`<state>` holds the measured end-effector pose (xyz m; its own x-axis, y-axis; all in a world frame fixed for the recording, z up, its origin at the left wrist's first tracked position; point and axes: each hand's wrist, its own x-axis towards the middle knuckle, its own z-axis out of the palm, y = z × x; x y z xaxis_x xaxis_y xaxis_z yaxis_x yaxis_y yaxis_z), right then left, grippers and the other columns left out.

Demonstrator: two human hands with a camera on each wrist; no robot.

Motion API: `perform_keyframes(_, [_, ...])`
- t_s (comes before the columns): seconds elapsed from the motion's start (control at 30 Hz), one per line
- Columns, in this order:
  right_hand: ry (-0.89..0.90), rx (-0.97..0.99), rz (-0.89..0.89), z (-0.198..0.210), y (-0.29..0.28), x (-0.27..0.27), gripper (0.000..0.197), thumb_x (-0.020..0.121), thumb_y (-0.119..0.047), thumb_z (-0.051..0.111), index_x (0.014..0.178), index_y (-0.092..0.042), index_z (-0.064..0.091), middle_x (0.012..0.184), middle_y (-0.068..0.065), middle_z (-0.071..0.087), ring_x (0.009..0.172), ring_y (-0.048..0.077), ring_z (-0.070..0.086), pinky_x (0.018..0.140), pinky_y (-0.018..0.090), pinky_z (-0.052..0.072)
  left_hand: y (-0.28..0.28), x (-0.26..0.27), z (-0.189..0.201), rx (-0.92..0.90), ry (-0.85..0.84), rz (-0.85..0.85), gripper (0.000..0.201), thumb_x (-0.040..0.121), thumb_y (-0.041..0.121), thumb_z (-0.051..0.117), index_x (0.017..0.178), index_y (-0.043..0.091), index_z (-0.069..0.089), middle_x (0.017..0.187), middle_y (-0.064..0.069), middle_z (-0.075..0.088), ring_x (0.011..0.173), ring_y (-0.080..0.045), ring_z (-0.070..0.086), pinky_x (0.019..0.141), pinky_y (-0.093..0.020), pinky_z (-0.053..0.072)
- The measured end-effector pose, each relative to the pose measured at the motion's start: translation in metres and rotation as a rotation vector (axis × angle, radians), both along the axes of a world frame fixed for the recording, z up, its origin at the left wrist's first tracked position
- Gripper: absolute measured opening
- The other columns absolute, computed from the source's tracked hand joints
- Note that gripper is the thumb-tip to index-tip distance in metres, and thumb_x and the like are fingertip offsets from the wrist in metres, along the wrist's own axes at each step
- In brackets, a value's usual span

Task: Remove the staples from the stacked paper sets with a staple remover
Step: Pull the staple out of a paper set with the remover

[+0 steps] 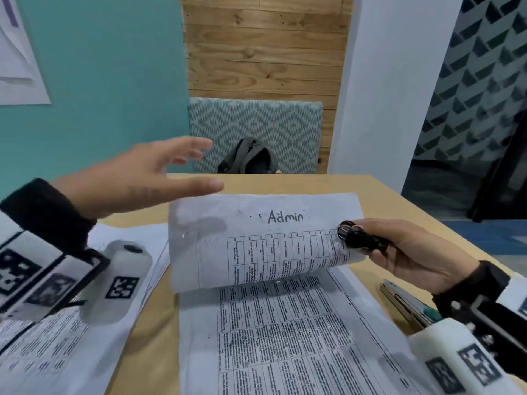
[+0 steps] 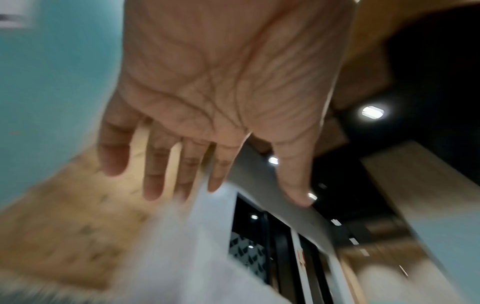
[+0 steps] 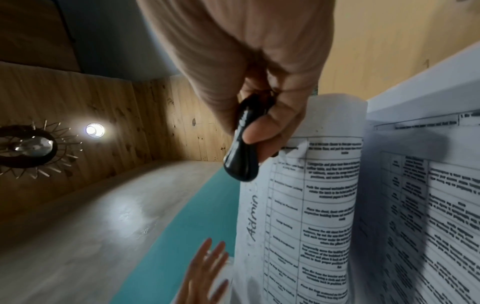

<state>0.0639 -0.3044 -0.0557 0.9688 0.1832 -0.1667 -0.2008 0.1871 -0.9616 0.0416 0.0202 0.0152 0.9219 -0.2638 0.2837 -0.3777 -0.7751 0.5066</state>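
A stapled paper set (image 1: 285,337) lies in the middle of the wooden table (image 1: 393,201). Its top sheet (image 1: 256,240), marked "Admin", is curled back toward the far edge. My right hand (image 1: 407,252) grips a black staple remover (image 1: 359,238) at that sheet's right corner; in the right wrist view the remover (image 3: 244,144) sits between thumb and fingers, against the crumpled corner of the sheet (image 3: 311,205). My left hand (image 1: 148,178) hovers above the sheet's far left corner, fingers straight (image 2: 155,164), holding nothing. I can make out no staple.
A second printed paper set (image 1: 57,337) lies at the left under my left wrist. A metal stapler (image 1: 405,300) rests on the table near my right wrist. Beyond the far edge stands a patterned chair back (image 1: 256,121) with a dark backpack (image 1: 251,158).
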Motion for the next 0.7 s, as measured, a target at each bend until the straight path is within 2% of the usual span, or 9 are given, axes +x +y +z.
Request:
perform_keyframes(0.1, [0.004,-0.019,-0.016,0.004,0.009,-0.008,0.02,0.091,-0.002,0.046,0.083,0.002,0.064,0.056,0.005,0.066,0.038,0.005,0.057,0.033,0.009,0.042,-0.052,-0.005,0.006,0.458,-0.165,0.054,0.091,0.06,0.087,0.038,0.133,0.034,0.042,0.125,0.013,0.05,0.09,0.0,0.051,0.088,-0.03,0.041])
perform_keyframes(0.17, [0.006,-0.009,-0.008,0.005,0.012,-0.012,0.018,0.092,-0.002,0.046,0.086,0.002,0.062,0.057,0.004,0.066,0.038,0.005,0.058,0.034,0.009,0.041,-0.084,0.0,-0.003,0.56,-0.119,0.053,0.075,0.072,0.074,0.041,0.129,0.026,0.045,0.115,0.005,0.054,0.099,-0.014,0.053,0.087,-0.034,0.043])
perform_keyframes(0.23, [0.003,-0.002,-0.002,0.005,0.013,-0.014,0.018,0.091,-0.002,0.046,0.087,0.003,0.063,0.059,0.004,0.067,0.04,0.005,0.059,0.034,0.009,0.041,-0.106,0.009,-0.014,0.562,-0.04,0.033,0.055,0.082,0.06,0.05,0.119,0.019,0.05,0.092,0.006,0.051,0.088,-0.017,0.05,0.071,-0.03,0.04])
perform_keyframes(0.3, [0.003,-0.006,0.022,0.006,0.014,-0.018,0.014,0.087,-0.002,0.051,0.088,0.003,0.064,0.063,0.006,0.068,0.044,0.005,0.061,0.035,0.009,0.042,-0.112,0.02,-0.02,0.406,0.043,-0.021,0.035,0.085,0.045,0.059,0.105,0.016,0.055,0.084,0.006,0.052,0.078,-0.014,0.047,0.063,-0.028,0.036])
perform_keyframes(0.4, [0.002,-0.023,0.083,0.006,0.012,-0.021,0.021,0.065,-0.007,0.062,0.083,0.001,0.068,0.069,0.009,0.069,0.05,0.008,0.063,0.037,0.011,0.044,-0.105,0.036,-0.027,0.099,0.236,-0.153,0.018,0.084,0.026,0.067,0.09,0.01,0.062,0.096,-0.013,0.068,0.077,-0.019,0.057,0.073,-0.033,0.047])
perform_keyframes(0.43, [-0.009,-0.032,0.082,0.006,0.01,-0.022,0.021,0.065,-0.007,0.06,0.085,0.0,0.067,0.07,0.008,0.069,0.052,0.008,0.064,0.038,0.011,0.044,-0.102,0.037,-0.028,0.002,0.312,-0.194,0.016,0.084,0.02,0.067,0.092,0.006,0.064,0.098,-0.018,0.069,0.078,-0.022,0.06,0.079,-0.04,0.05])
perform_keyframes(0.5, [-0.047,-0.029,0.031,0.008,0.005,-0.02,0.014,0.08,-0.002,0.051,0.088,-0.002,0.062,0.069,0.005,0.068,0.053,0.006,0.063,0.038,0.012,0.043,-0.097,0.04,-0.031,-0.16,0.417,-0.24,0.016,0.084,0.009,0.065,0.097,0.001,0.063,0.1,-0.024,0.067,0.08,-0.026,0.06,0.084,-0.046,0.05])
perform_keyframes(0.57, [-0.089,-0.022,-0.074,0.014,-0.003,-0.016,0.017,0.091,0.001,0.042,0.09,-0.004,0.059,0.071,0.005,0.067,0.05,0.004,0.06,0.037,0.011,0.041,-0.093,0.043,-0.034,-0.236,0.46,-0.237,0.016,0.083,0.005,0.064,0.099,0.001,0.064,0.096,-0.021,0.068,0.077,-0.026,0.062,0.079,-0.039,0.052])
perform_keyframes(0.7, [-0.1,-0.048,-0.139,0.031,-0.017,-0.009,0.024,0.096,-0.004,0.031,0.092,-0.006,0.055,0.069,0.011,0.063,0.04,0.007,0.046,0.031,0.012,0.029,-0.087,0.048,-0.039,-0.319,0.511,-0.236,0.021,0.082,0.004,0.064,0.102,-0.002,0.066,0.089,-0.013,0.069,0.065,-0.015,0.063,0.06,-0.019,0.054])
